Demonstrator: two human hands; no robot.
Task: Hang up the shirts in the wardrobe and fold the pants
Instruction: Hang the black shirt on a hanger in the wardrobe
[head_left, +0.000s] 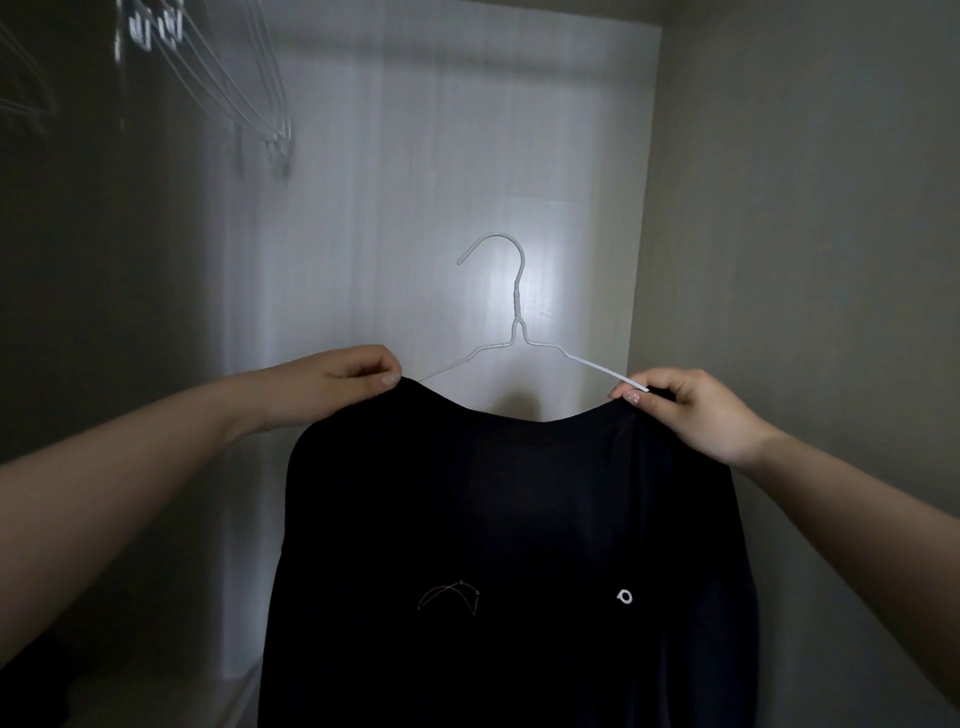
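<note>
Arms are stretched forward into the wardrobe (779, 208). A black shirt (509, 545) is held up in the middle, pinched at its shoulders: left hand (337, 382) on the left one, right hand (691, 410) on the right, fingers curled over cloth. A thin white wire hanger (511, 312) sticks up from the collar, hook free. More blurry white hangers (249, 88) are seen far left, up high.

At 11 o'clock a few bare white wire hangers (244, 98) hang side by side, blurred, from something above that is not clear. A pale ledge (171, 699) lies at 7 o'clock. A plain beige wall (810, 218) fills the side from 1 to 4 o'clock.
</note>
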